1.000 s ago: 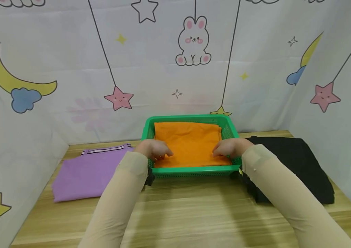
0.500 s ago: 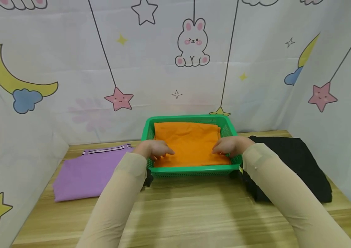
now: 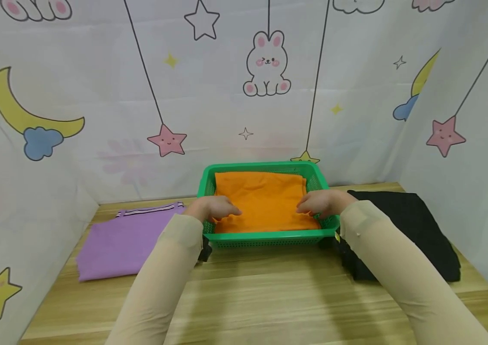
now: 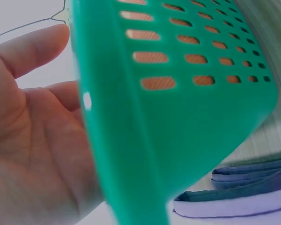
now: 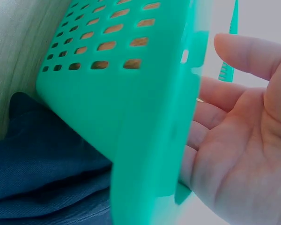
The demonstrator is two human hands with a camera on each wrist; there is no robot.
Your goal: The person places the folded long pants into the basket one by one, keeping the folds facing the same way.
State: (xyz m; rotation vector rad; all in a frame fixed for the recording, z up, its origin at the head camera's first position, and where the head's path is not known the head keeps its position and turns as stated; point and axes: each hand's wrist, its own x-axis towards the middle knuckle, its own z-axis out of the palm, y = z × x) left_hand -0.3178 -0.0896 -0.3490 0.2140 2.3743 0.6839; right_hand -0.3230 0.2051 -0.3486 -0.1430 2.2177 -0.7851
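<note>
"Orange cloth (image 3: 265,201), spread flat across the inside of that green basket (image 3: 270,235). How would you expect it to handle?"

"Soft and light, I'd judge, with no stiffness of its own. Its right edge looks layered, so it's probably folded; pinch only the top ply and the fold would likely slide open."

"And the hold on it just now?"

"Neither side seems clenched. The left grip (image 3: 215,207) reaches over the rim with its thumb standing apart from the fingers, and the right grip (image 3: 319,202) does likewise on its own side, fingers fairly straight. Both are loose at the cloth's near side edges. The basket wall hides the fingertips in the wrist views, so I can't tell how firmly they touch."

"Where would you take hold?"

"Near those two side edges, fingers under every layer, thumbs on top, both sides level, or the middle would sag."

"The basket itself?"

"Thin perforated plastic, by the look of it: light, a little springy, smooth. Its rolled rim offers the best purchase. It sits on the table (image 3: 265,297), between the purple cloth (image 3: 127,247) and the black cloth (image 3: 425,235)."
</note>
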